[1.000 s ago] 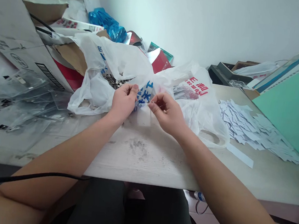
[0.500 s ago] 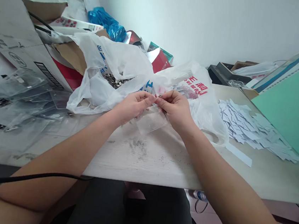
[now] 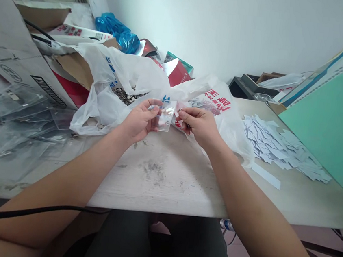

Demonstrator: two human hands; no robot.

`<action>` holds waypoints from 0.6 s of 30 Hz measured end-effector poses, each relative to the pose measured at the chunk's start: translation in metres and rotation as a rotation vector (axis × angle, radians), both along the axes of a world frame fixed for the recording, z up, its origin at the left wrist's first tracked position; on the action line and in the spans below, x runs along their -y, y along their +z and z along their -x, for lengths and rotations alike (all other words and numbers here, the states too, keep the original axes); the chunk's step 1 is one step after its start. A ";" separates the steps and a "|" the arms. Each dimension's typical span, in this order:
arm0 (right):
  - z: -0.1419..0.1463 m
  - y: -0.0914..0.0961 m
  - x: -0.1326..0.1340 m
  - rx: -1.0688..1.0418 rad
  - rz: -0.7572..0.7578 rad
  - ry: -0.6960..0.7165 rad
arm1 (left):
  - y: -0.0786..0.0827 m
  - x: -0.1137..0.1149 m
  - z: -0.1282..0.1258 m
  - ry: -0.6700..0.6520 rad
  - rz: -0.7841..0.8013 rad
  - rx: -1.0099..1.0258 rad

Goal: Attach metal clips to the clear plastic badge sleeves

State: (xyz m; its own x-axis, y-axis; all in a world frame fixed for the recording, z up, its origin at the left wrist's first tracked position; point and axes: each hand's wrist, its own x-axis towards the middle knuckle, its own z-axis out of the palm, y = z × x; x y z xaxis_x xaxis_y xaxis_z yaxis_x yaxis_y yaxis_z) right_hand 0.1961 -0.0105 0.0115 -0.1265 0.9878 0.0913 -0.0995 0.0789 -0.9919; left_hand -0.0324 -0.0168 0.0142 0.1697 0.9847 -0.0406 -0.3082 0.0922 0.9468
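My left hand (image 3: 142, 120) is closed on a small clear plastic bag (image 3: 165, 116), held upright over the table with its edge facing my other hand. Just to the right, my right hand (image 3: 199, 124) pinches a tiny pale piece (image 3: 176, 113) between thumb and fingertips; its kind is too small to make out. Behind my left hand, a white carrier bag (image 3: 141, 70) lies open, with many small metal pieces (image 3: 127, 97) inside. Another white carrier bag with red print (image 3: 232, 129) spreads behind and beside my right hand, holding clear plastic (image 3: 204, 104).
Clear bags with small metal parts (image 3: 7, 144) cover the table's left side, by a white carton (image 3: 22, 59). A heap of white paper slips (image 3: 274, 143) lies right, near a green panel (image 3: 328, 124). A black cable (image 3: 40, 209) crosses the front left.
My hands have drawn apart. The clear bag, low between both hands before, is now raised in my left hand alone. The view has shifted slightly.
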 end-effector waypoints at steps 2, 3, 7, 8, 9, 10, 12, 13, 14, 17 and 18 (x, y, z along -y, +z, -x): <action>-0.001 0.002 0.004 0.092 0.005 0.077 | -0.001 -0.001 -0.001 0.040 -0.039 -0.033; -0.002 0.002 0.006 0.121 -0.002 0.114 | -0.002 -0.001 -0.001 0.052 -0.061 -0.054; -0.004 0.002 0.008 0.120 -0.029 0.234 | -0.008 -0.001 -0.005 0.057 -0.165 -0.135; -0.005 0.002 0.008 0.108 -0.028 0.260 | -0.009 -0.001 -0.005 0.063 -0.197 -0.152; -0.005 0.001 0.007 0.096 -0.026 0.285 | -0.010 -0.001 -0.006 0.070 -0.231 -0.170; -0.005 0.001 0.007 0.087 -0.026 0.306 | -0.011 0.000 -0.006 0.078 -0.269 -0.188; -0.005 0.000 0.007 0.076 -0.032 0.339 | -0.012 0.001 -0.007 0.081 -0.348 -0.227; -0.004 -0.001 0.007 0.071 -0.035 0.349 | -0.013 0.002 -0.008 0.076 -0.384 -0.250; -0.003 0.000 0.008 0.064 -0.037 0.356 | -0.014 0.003 -0.009 0.073 -0.411 -0.272; 0.002 0.001 0.011 0.022 -0.026 0.368 | -0.018 0.003 -0.010 0.093 -0.449 -0.322; 0.004 0.003 0.012 0.003 -0.022 0.368 | -0.020 0.003 -0.010 0.111 -0.462 -0.330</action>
State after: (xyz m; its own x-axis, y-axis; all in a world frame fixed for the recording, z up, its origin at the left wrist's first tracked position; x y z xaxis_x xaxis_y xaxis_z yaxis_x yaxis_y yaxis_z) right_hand 0.1926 -0.0229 0.0141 -0.4730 0.8741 0.1108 -0.1225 0.0593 -0.9907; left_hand -0.0221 -0.0195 -0.0059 0.1156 0.9239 0.3648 0.0265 -0.3700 0.9287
